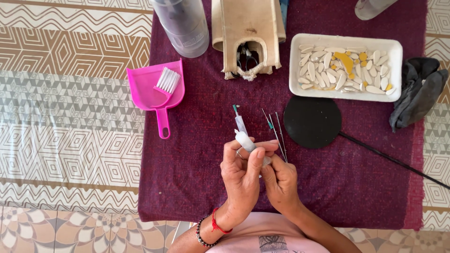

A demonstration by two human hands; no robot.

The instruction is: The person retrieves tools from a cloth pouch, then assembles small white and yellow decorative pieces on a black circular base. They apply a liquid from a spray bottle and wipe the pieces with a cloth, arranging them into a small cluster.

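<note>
I see my left hand (242, 173) closed around a small white tube (244, 139), pinched between thumb and fingers, its thin nozzle with a green tip pointing away from me over the maroon cloth (197, 154) that covers the surface. My right hand (280, 180) sits just beside it, touching it at the fingers, and grips a few thin metal needles (280, 136) that stand up and fan out slightly; one carries a small green bit. Past the needles lies a flat black disc (312, 122) with a long thin black rod running off to the right. Farther back, a white tray (344, 41) holds pale oval pieces and some yellow ones. To the left lies a pink dustpan (151, 91) with a small white brush (168, 80) in it.
</note>
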